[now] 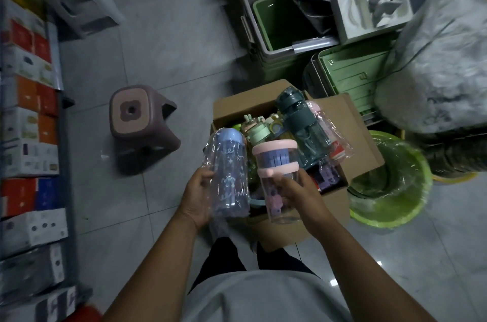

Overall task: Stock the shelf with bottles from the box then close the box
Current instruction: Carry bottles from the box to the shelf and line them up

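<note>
A mauve plastic stool [131, 116] is standing on the tiled floor [171, 32]; a film-wrapped lime-green bucket [390, 219] is sitting near a green storage crate [350, 76] and a white sack [442, 66].

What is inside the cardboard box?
Bottles: a dark green bottle on top, a wrapped pink bottle beside it, a pale green bottle nearby. The held blue-capped bottle and pink-lidded bottle hide the rest.

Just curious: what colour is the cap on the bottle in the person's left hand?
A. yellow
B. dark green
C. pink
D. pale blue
D: the left hand holds the wrapped bottle, whose cap is pale blue. The pink-lidded bottle is in the right hand, and the dark green bottle lies in the box.
</note>
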Available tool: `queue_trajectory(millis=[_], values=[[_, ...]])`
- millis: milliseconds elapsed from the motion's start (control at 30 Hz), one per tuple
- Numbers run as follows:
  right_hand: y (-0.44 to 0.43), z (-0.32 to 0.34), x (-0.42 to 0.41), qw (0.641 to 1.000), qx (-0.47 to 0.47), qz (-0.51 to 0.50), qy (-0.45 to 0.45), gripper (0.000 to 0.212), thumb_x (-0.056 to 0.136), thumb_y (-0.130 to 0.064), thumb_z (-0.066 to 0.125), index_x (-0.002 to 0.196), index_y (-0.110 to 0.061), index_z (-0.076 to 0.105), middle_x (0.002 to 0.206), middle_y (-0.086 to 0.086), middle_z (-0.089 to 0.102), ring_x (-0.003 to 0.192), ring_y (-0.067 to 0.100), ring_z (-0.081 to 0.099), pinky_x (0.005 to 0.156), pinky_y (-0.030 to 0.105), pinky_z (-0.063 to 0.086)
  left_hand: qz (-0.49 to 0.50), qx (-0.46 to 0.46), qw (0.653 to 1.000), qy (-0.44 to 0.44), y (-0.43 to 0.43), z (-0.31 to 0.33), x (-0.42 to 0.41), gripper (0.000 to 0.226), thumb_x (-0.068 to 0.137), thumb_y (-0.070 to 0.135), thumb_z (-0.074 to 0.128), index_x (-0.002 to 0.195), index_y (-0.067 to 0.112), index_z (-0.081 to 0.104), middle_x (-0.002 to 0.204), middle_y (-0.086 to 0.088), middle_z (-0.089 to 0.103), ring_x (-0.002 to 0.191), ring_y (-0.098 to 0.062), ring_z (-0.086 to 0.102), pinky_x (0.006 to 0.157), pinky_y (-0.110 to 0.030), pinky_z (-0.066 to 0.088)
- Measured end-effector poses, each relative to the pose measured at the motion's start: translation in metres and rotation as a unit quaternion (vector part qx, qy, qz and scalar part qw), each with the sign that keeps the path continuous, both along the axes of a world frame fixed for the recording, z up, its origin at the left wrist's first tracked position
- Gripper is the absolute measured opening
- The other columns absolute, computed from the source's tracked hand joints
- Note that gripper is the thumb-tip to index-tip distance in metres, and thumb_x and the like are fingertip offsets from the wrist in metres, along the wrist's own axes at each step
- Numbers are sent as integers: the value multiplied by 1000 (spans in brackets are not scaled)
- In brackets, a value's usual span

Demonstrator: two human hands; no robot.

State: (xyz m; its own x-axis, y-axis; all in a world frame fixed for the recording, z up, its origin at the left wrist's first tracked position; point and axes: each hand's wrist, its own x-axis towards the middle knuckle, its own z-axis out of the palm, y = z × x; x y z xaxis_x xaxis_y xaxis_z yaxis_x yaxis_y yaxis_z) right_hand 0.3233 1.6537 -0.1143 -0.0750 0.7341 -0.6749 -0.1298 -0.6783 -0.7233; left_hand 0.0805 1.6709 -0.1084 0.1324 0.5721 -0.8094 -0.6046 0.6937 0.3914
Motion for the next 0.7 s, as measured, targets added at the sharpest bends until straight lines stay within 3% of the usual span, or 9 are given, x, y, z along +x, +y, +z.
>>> queue_trajectory(millis=[100, 167, 233, 267, 333, 400, 467, 600, 700], values=[[3, 17, -6, 1000, 13, -6, 0, 55, 80, -42, 73, 130, -26, 56, 119, 5, 73, 101, 28, 76, 75, 42, 63, -12, 9, 998, -59, 8, 12, -10, 67, 73, 30, 63, 133, 0, 59, 116, -29, 65, 102, -46, 65, 88, -62, 52], [4, 25, -10, 1000, 21, -6, -2, 55, 82, -44, 70, 133, -29, 54, 119, 1, 73, 101, 25, 76, 76, 40, 62, -34, 29, 996, -80, 20, 22, -13, 54, 86, 36, 55, 123, 0, 66, 103, -24, 71, 90, -40, 71, 84, -53, 57], [4, 34, -16, 1000, 24, -16, -9, 57, 83, -45, 70, 134, -27, 53, 122, 4, 72, 103, 26, 76, 80, 44, 62, -70, 61, 992, -89, 31, 32, -13, 48, 80, 46, 75, 106, 6, 78, 91, -15, 75, 77, -30, 74, 67, -40, 62], [4, 38, -19, 999, 26, -23, -11, 57, 83, -46, 70, 134, -26, 54, 124, 6, 71, 103, 27, 75, 80, 44, 63, -87, 72, 989, -92, 35, 36, -13, 59, 64, 50, 89, 106, 9, 79, 91, -13, 75, 76, -27, 75, 64, -38, 63], [3, 48, -24, 999, 33, -43, -8, 57, 82, -46, 71, 133, -25, 55, 124, 9, 71, 104, 28, 75, 78, 44, 63, -107, 78, 988, -77, 42, 39, -16, 101, 40, 49, 100, 126, 7, 69, 98, -16, 74, 81, -29, 74, 68, -40, 62], [1, 58, -29, 997, 36, -68, 12, 64, 80, -50, 72, 135, -22, 56, 125, 13, 71, 107, 34, 73, 83, 53, 62, -128, 80, 988, -34, 48, 41, -21, 115, 38, 44, 101, 138, 7, 57, 107, -17, 73, 90, -33, 73, 74, -45, 60], [-2, 70, -32, 995, 39, -81, 36, 69, 77, -52, 73, 136, -20, 57, 126, 18, 70, 113, 43, 69, 92, 65, 56, -157, 87, 984, -5, 50, 43, -23, 108, 45, 40, 99, 139, 8, 56, 114, -18, 72, 99, -37, 71, 79, -49, 58], [-13, 93, -37, 992, 68, -89, 65, 57, 85, -37, 71, 136, -18, 55, 123, 14, 72, 111, 36, 71, 85, 49, 60, -144, 86, 985, 38, 38, 55, -29, 70, 72, 28, 84, 136, 12, 58, 113, -20, 72, 101, -41, 69, 91, -62, 54], [-16, 105, -40, 991, 91, -70, 70, 57, 86, -30, 67, 140, -17, 51, 123, 15, 72, 112, 38, 71, 90, 52, 59, -136, 107, 981, 83, 22, 74, -31, 65, 76, 26, 86, 134, 29, 57, 120, -17, 71, 106, -42, 70, 91, -67, 52]])
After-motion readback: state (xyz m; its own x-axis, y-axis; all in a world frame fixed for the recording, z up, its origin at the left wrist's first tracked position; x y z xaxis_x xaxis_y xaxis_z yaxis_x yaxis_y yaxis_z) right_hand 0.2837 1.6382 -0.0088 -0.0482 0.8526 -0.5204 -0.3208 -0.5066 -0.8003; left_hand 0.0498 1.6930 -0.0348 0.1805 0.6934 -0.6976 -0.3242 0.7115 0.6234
